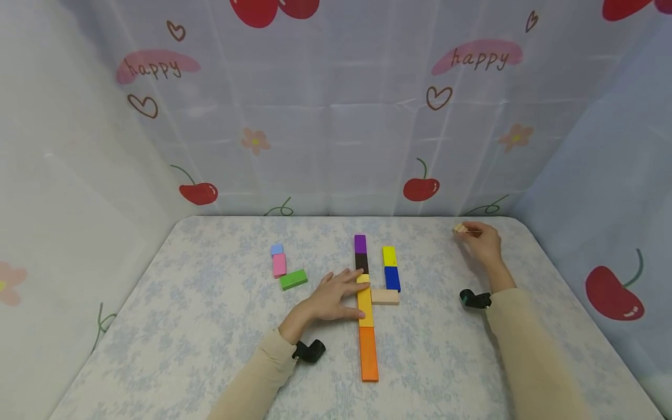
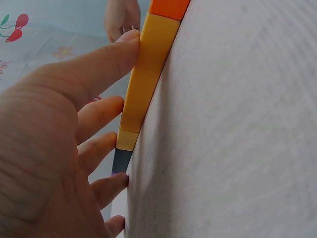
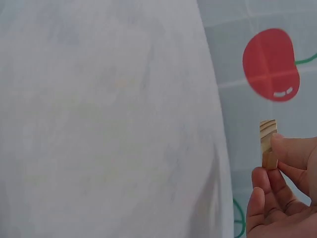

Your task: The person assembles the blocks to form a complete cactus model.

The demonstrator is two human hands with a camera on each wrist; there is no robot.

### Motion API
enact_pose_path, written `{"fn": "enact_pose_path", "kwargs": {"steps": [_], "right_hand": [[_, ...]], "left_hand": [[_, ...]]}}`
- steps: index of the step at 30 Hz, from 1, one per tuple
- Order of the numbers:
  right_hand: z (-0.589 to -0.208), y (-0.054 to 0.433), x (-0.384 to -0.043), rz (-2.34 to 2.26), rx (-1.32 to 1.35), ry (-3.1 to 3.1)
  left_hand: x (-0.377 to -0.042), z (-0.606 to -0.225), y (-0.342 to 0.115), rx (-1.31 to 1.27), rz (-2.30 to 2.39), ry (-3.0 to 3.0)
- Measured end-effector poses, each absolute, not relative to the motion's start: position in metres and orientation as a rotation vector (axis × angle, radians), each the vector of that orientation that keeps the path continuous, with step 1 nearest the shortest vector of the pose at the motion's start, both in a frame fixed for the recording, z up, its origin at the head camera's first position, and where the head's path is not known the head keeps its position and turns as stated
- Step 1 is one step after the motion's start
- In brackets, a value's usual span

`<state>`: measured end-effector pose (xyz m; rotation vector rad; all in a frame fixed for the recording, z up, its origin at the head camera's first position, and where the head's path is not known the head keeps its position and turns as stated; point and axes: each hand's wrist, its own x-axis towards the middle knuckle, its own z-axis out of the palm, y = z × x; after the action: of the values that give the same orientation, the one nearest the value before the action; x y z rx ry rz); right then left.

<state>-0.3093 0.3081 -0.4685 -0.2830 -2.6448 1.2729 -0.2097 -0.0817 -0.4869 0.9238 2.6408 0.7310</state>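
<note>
My left hand (image 1: 336, 296) lies with its fingers spread over a line of coloured blocks. Its thumb and fingertips touch the side and top of an amber block (image 1: 365, 309) and a short yellow block (image 2: 128, 140) beyond it. Farther along the line come a black block (image 1: 361, 262) and a purple block (image 1: 360, 244); at the near end lies a long orange block (image 1: 368, 354). Off to the far right, my right hand (image 1: 485, 245) pinches a small natural wood block (image 3: 268, 144) between thumb and fingers, held above the table.
Right of the line lie a yellow block (image 1: 389, 256), a blue block (image 1: 392, 278) and a plain wood block (image 1: 385, 297). To the left are light blue (image 1: 277, 249), pink (image 1: 279, 265) and green (image 1: 293, 279) blocks. A printed curtain (image 1: 336, 163) stands behind the table.
</note>
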Motion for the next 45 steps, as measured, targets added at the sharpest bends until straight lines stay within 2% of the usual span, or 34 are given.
{"fn": "enact_pose_path", "kwargs": {"steps": [10,27,45], "right_hand": [[-0.446,0.269,-0.323,1.339,-0.135,-2.628],[-0.431,0.196,-0.342,1.398,0.083,-2.638],[-0.439,0.139,-0.357,1.379,0.268,-2.740]], "left_hand": [[-0.209,-0.485,-0.081,0.929,0.720,2.646],[-0.209,-0.489,-0.083,0.951,0.737,2.650],[-0.209,-0.487,-0.082,0.945,0.734,2.641]]}}
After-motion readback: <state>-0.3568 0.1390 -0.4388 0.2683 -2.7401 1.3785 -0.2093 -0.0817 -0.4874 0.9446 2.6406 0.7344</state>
